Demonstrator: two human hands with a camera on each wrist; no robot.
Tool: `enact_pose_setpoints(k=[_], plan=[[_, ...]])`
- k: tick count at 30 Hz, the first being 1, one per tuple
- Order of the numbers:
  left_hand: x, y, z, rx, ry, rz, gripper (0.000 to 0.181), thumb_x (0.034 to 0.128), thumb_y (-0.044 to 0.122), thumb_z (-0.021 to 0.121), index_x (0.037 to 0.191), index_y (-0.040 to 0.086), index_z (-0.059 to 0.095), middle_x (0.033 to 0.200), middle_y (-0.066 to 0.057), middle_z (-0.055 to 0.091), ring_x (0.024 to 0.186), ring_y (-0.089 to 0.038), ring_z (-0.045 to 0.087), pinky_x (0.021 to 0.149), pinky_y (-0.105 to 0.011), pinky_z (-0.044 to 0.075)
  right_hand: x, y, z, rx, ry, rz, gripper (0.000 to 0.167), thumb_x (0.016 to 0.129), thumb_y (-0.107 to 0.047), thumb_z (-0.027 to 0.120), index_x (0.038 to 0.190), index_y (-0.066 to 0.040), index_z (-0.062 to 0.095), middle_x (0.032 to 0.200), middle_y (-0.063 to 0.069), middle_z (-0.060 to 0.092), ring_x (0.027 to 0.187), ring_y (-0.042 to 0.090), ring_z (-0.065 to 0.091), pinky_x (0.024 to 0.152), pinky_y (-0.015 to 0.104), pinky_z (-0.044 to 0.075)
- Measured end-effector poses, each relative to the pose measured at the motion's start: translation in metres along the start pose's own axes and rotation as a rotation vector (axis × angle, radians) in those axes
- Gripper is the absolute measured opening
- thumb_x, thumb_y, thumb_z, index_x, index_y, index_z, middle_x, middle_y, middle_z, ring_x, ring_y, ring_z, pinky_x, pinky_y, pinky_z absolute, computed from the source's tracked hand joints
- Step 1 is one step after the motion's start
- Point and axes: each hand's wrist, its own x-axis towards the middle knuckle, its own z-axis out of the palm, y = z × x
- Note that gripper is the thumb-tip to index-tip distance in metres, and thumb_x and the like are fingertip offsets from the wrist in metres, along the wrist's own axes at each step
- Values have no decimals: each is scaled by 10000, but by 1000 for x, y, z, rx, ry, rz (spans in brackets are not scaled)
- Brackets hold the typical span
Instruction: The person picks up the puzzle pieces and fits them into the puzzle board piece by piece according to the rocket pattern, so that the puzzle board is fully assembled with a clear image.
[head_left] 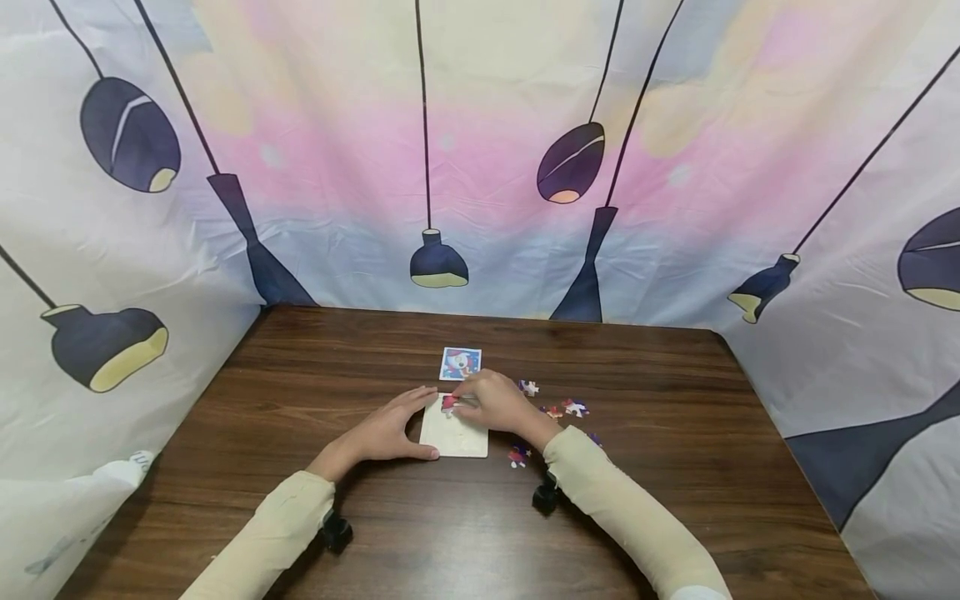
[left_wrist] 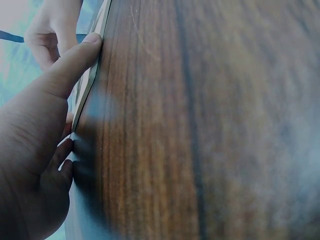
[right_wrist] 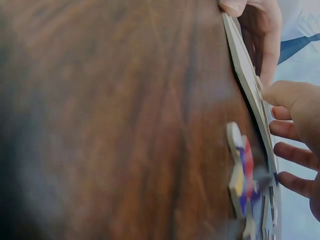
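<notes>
A square, pale puzzle board (head_left: 467, 440) lies on the table. My left hand (head_left: 386, 427) holds its left side, thumb at the near edge and fingers at the far corner. With thumb and fingertips, my right hand (head_left: 495, 403) pinches a red puzzle piece (head_left: 448, 403) on the board's upper left part; the fingers partly hide it. In the left wrist view, the left thumb (left_wrist: 82, 50) presses the board's edge. The right wrist view shows the right hand (right_wrist: 302, 112) over the board (right_wrist: 245, 65), its other fingers spread.
Beyond the board lies a small picture card (head_left: 460, 362). Several loose puzzle pieces are scattered to the right, among them a white one (head_left: 528, 387), a purple-and-white one (head_left: 575, 407) and a red-and-blue one (head_left: 517, 456). A printed curtain (head_left: 495, 167) hangs behind the wooden table (head_left: 337, 350).
</notes>
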Motion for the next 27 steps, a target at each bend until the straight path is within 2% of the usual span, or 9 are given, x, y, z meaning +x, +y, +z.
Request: enact_pose_setpoints(k=[8,17,24,27], plan=[[0,0,-1,5,-2,2,1053,808,625,792,1591,68,361,1651,-150,311,1530,-367,260,1141,-633,332,6,-5,5,-56,18,-20,258,958,-351,722,1136,-182,801,1142,-41,761,1235,221,637,1043,408,506],[0,-1,0,8,0,4,1072,804,623,797,1599,69,340,1651,-159,308,1529,-371,261,1143,-631,331,6,-7,5,-48,25,-9,234,959,-352,721,1099,-185,808,1128,-44,763,1238,231,635,1049,415,502],[-1,1,-1,-10,-4,7,1084,802,627,795,1598,55,334,1651,-158,307,1528,-374,260,1149,-635,318,10,-10,7,-54,13,-26,230,965,-342,719,1117,-194,808,1136,-57,755,1095,148,680,946,370,550],[-1,1,0,-4,3,16,1080,802,621,798,1591,41,342,1645,-164,318,1522,-381,273,1146,-638,321,11,-12,7,-69,10,-15,262,968,-361,712,1146,-189,799,1166,-39,749,1098,157,681,927,378,560]])
